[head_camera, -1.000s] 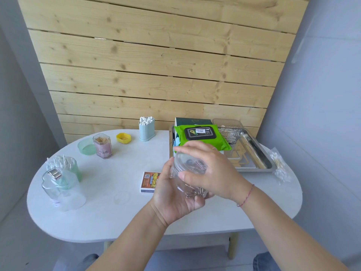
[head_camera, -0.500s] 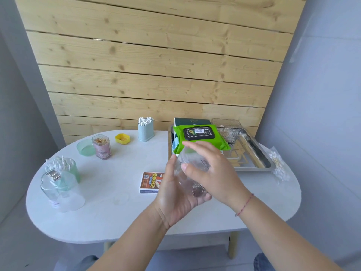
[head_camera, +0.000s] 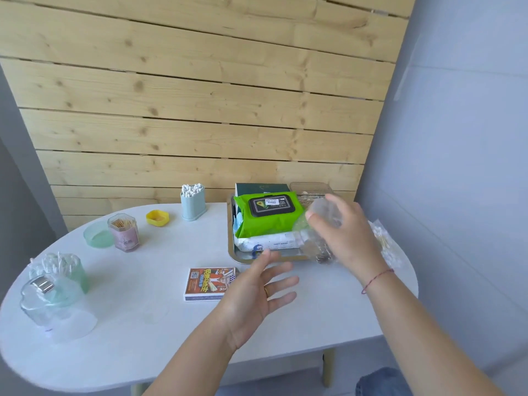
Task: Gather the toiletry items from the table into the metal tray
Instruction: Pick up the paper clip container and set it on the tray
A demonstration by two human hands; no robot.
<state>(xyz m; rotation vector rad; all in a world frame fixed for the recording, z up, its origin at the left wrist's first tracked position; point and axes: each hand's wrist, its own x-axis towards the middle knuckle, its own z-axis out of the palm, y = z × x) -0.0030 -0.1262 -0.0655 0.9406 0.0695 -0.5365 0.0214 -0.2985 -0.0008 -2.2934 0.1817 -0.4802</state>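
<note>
My right hand [head_camera: 347, 232] grips a clear plastic jar [head_camera: 315, 241] from above, tilted, over the front right part of the metal tray [head_camera: 232, 252]. The tray holds a green wet-wipe pack [head_camera: 268, 217], a white pack [head_camera: 271, 243] under it and a dark box [head_camera: 257, 188] behind. My left hand [head_camera: 257, 298] hovers open above the table in front of the tray, fingers spread, holding nothing. An orange card box [head_camera: 210, 283] lies flat just left of that hand.
On the white oval table [head_camera: 160, 310]: a blue cotton-swab holder [head_camera: 193, 201], a yellow lid [head_camera: 157, 217], a pink toothpick jar [head_camera: 123, 232], a green lid [head_camera: 98, 238], a green swab cup [head_camera: 61, 267], a clear jar with a clip [head_camera: 47, 304]. A bag of swabs [head_camera: 384, 244] lies right of the tray.
My left hand has let go of the clear jar and dropped back toward me. My right hand has carried the jar away to the right, over the tray.
</note>
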